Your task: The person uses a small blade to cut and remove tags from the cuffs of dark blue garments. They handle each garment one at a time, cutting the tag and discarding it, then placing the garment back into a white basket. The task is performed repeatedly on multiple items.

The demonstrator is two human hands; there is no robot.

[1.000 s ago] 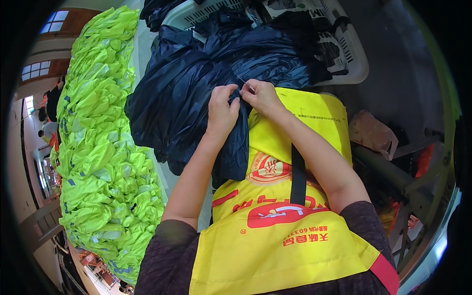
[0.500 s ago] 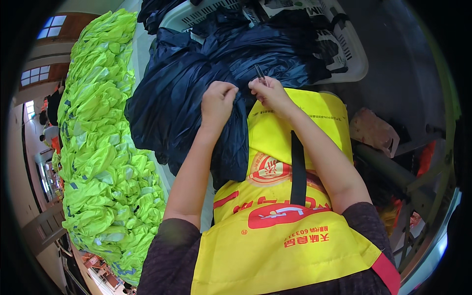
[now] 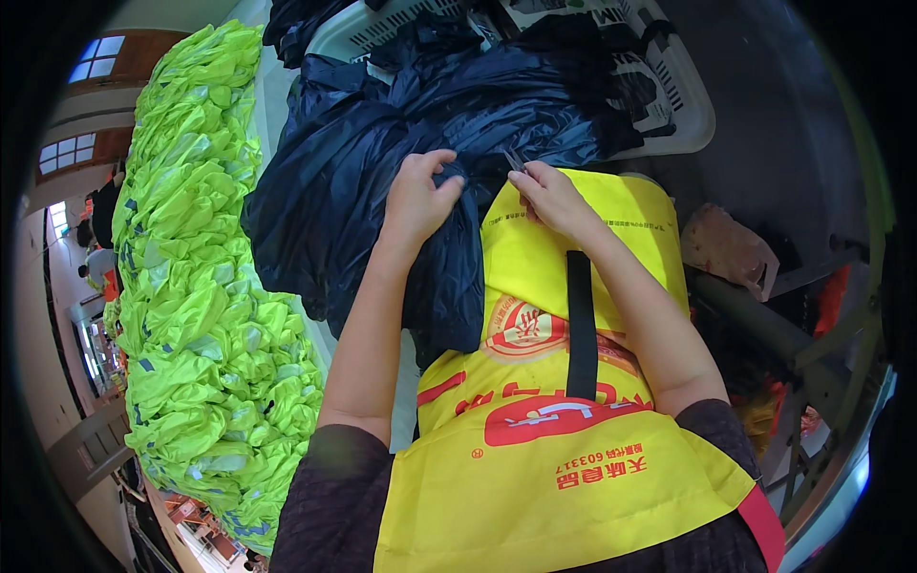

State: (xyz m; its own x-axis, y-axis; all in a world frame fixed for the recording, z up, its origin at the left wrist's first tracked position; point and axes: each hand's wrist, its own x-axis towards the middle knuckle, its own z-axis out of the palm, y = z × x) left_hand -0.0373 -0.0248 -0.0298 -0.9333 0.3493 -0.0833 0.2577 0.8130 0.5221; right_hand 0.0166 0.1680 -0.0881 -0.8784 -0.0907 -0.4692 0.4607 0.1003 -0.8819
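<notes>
A heap of dark navy, shiny garments (image 3: 344, 191) lies in front of me. My left hand (image 3: 422, 199) is over its near right part, thumb and forefinger apart with a gap between them; no held thing shows there. To its right, my right hand (image 3: 556, 199) is closed round small metal thread snips (image 3: 514, 160). Their two pointed tips stick out past my fingers toward the navy fabric, and the rest of the tool is hidden in my hand. Below the right hand is the yellow apron (image 3: 583, 224) I wear, with a black strap (image 3: 581, 325).
A long pile of bright yellow-green garments (image 3: 210, 286) runs along the left. Behind the navy heap stands a white slatted plastic basket (image 3: 693, 115) with dark items in it. At right are metal frame bars (image 3: 745, 315) and a pale crumpled bag (image 3: 728, 250).
My left thumb and forefinger have parted from a pinch. My right hand has moved slightly right, away from the left, and the snips now point more to the left.
</notes>
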